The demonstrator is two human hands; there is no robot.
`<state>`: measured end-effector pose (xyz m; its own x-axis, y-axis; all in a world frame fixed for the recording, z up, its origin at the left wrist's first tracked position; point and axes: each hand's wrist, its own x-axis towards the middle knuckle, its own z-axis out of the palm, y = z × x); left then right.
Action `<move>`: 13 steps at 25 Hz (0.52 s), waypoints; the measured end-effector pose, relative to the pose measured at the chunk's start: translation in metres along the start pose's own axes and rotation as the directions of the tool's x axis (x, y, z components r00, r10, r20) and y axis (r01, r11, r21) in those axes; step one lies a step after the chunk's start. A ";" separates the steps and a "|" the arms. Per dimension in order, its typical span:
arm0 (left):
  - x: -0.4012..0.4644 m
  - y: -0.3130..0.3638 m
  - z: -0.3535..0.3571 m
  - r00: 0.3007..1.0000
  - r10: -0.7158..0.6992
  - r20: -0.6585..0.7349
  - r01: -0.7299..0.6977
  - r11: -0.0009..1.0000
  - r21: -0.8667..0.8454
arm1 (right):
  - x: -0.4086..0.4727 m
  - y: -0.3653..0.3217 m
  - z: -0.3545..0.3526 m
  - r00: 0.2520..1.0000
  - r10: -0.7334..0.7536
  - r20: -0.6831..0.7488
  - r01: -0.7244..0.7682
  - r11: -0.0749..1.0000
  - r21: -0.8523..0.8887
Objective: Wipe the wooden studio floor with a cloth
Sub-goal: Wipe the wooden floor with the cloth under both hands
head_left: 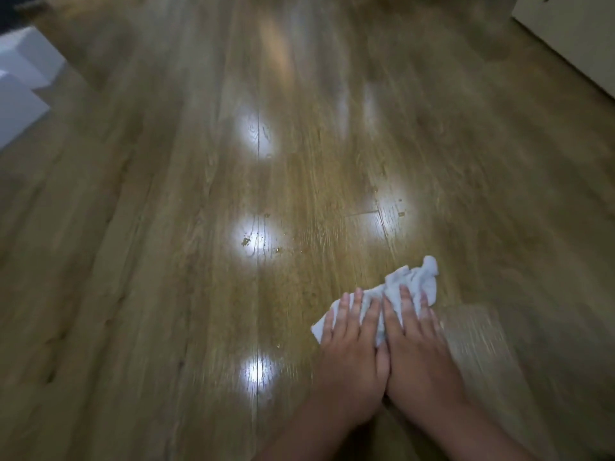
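Observation:
A crumpled white cloth (pixel 414 281) lies on the wooden floor (pixel 166 261) at the lower right of the head view. My left hand (pixel 352 341) and my right hand (pixel 416 337) rest side by side, palms down, on the near part of the cloth, fingers spread flat and pressing it to the boards. The far end of the cloth sticks out beyond my fingertips. Small crumbs and specks (pixel 246 241) are scattered on the shiny planks ahead and to the left of the cloth.
White boxes or furniture (pixel 20 91) stand at the far left edge. A pale cabinet or wall base (pixel 572 38) runs along the upper right corner. Ceiling lights glare off the floor (pixel 256 134) in bright patches down the middle.

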<state>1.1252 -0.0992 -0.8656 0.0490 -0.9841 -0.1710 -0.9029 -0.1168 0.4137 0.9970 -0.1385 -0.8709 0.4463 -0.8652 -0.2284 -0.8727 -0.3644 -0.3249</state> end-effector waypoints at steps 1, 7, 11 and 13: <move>-0.010 -0.013 -0.003 0.999 -0.032 -0.006 0.032 0.999 0.003 | 0.002 -0.011 0.004 0.999 -0.035 0.018 0.035 0.999 0.005; 0.074 -0.044 -0.029 0.970 -0.214 -0.117 0.217 0.976 0.010 | 0.111 -0.024 -0.019 0.994 -0.091 0.055 0.089 0.996 0.031; 0.159 -0.003 -0.011 0.972 -0.196 -0.128 0.201 0.979 0.026 | 0.167 0.039 -0.057 0.993 -0.071 0.090 0.071 0.997 0.001; 0.168 0.029 -0.001 0.984 -0.131 -0.118 0.136 0.990 0.034 | 0.154 0.070 -0.064 0.998 -0.036 0.047 0.036 0.999 -0.005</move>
<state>1.1080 -0.2677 -0.8814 0.2168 -0.9692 -0.1168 -0.9019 -0.2446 0.3560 0.9919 -0.3198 -0.8701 0.4862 -0.8345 -0.2594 -0.8570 -0.3974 -0.3279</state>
